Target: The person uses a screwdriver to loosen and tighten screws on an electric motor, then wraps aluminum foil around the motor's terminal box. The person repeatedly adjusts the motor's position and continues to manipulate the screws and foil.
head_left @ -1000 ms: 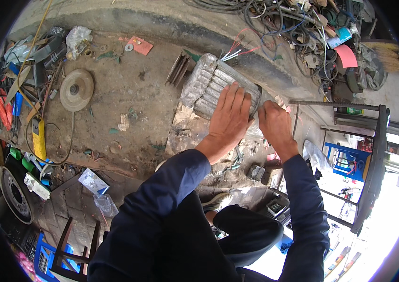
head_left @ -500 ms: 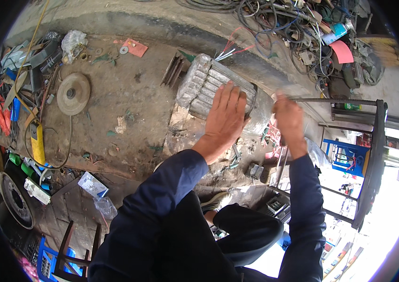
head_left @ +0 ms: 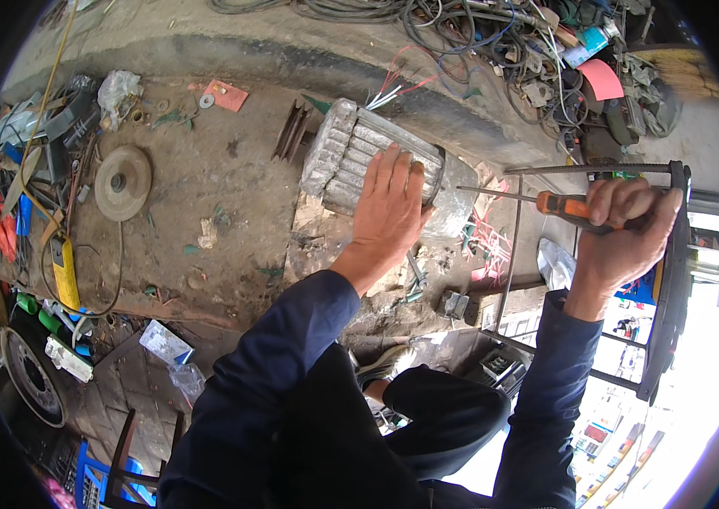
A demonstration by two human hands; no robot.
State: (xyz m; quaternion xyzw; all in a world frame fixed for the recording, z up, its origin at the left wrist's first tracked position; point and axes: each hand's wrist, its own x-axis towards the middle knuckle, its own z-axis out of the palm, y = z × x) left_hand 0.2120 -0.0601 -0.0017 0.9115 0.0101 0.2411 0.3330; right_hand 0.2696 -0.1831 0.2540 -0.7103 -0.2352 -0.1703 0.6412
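Observation:
A grey metal motor [head_left: 331,155] with a ribbed housing lies on its side on the dirty work surface. My left hand [head_left: 385,212] rests flat on its ribs, fingers stretched out. Around the orange and black handle of a screwdriver [head_left: 570,206] my right hand [head_left: 627,233] is closed, off to the right of the motor. The screwdriver's shaft points left, its tip over or at the motor's smooth right end; whether it touches cannot be made out. White-sleeved leads [head_left: 383,99] with red wire stick out behind the motor.
A grinding disc [head_left: 123,183] lies at the left, near a yellow handheld control [head_left: 64,273]. Tangled cables and scrap [head_left: 495,42] fill the back right. A dark metal frame [head_left: 676,280] stands close to my right hand. Red wire scraps [head_left: 489,246] lie beside the motor.
My right hand was blurred by the motor's right end; it has moved further right and now shows the screwdriver clearly. My left hand stays on the motor. The whole view has shifted slightly.

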